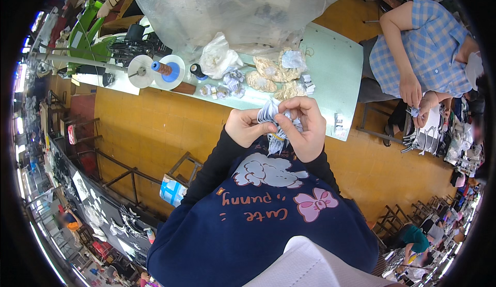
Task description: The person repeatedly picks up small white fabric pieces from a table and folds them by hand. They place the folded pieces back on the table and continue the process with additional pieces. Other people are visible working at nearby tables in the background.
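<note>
Close in front of my chest I hold a fanned bundle of small white labels (267, 111) between both hands. A yellow band appears to cross its lower part. My left hand (245, 127) is closed on the bundle's left side, thumb on top. On the other side, the bent fingers and thumb of my right hand (307, 131) pinch it from above. Just beyond my hands, cream-coloured bundles of looped cord (262, 81) lie on the pale green table (338, 65). To their left sit small rolled bundles of labels (233, 79).
A crumpled white plastic bag (219, 56), a dark thread cone (197, 72) and a blue spool (173, 72) stand left. A large clear plastic sheet (237, 13) covers the far side. At right a co-worker in a checked shirt (423, 49) handles something small. A stool (187, 168) stands left.
</note>
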`<state>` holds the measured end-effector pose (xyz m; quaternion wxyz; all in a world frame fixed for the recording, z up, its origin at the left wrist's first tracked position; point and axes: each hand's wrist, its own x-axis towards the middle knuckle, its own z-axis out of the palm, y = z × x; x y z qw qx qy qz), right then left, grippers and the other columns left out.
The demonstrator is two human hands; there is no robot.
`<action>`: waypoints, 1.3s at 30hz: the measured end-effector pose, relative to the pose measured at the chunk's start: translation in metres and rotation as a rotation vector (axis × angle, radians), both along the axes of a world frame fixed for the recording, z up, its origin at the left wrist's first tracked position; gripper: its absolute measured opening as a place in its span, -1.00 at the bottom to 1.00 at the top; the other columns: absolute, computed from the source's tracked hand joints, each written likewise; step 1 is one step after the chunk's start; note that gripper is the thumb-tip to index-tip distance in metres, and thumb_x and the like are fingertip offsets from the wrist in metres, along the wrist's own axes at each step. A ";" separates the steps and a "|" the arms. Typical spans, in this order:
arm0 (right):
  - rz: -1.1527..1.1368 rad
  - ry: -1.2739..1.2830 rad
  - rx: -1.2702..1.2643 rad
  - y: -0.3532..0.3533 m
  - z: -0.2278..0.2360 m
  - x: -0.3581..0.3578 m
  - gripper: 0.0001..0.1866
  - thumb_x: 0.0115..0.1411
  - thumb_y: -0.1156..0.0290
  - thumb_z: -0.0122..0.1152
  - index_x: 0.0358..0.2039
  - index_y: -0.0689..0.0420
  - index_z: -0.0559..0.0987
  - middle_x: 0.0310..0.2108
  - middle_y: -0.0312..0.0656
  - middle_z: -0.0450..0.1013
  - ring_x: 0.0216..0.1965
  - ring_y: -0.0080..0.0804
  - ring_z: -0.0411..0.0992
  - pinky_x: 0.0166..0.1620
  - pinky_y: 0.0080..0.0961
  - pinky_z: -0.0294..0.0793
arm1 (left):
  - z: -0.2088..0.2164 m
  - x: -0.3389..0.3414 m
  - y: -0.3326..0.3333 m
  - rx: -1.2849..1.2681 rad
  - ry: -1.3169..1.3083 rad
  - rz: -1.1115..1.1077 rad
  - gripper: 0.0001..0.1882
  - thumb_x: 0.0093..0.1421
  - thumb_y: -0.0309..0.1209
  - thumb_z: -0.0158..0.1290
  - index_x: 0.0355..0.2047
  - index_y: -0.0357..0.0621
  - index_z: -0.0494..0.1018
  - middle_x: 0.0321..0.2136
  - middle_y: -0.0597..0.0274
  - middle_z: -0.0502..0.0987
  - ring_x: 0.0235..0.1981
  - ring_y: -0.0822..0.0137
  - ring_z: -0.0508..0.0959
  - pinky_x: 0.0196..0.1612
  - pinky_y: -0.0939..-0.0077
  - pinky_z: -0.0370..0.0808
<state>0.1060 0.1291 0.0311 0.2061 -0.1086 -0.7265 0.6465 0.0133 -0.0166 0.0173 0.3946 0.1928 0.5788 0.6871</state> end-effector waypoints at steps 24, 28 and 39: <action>-0.092 0.082 0.201 -0.003 0.017 -0.009 -0.90 -0.03 0.64 0.24 -0.43 0.28 0.58 -0.21 -0.09 0.44 -0.32 -0.39 0.42 -0.26 -0.55 0.39 | -0.007 -0.007 -0.008 0.041 0.072 -0.085 -0.72 0.09 -0.47 0.27 -0.20 -0.34 0.57 -0.40 0.26 0.63 -0.37 0.59 0.52 -0.28 0.62 0.50; -0.035 0.105 0.235 0.001 0.013 -0.009 -0.92 -0.02 0.64 0.21 -0.44 0.27 0.57 -0.16 -0.09 0.42 -0.38 -0.44 0.35 -0.27 -0.60 0.34 | -0.006 -0.009 -0.007 -0.001 0.140 -0.100 -0.72 0.08 -0.48 0.27 -0.19 -0.34 0.56 -0.40 0.26 0.63 -0.37 0.60 0.51 -0.28 0.62 0.50; 0.081 -0.002 0.170 0.008 0.018 -0.008 -0.85 -0.07 0.56 0.34 -0.42 0.26 0.60 -0.08 -0.15 0.40 -0.36 -0.51 0.32 -0.23 -0.58 0.33 | -0.004 -0.012 -0.007 -0.043 0.100 -0.134 -0.71 0.07 -0.45 0.29 -0.23 -0.36 0.55 -0.44 0.29 0.61 -0.40 0.62 0.50 -0.34 0.66 0.49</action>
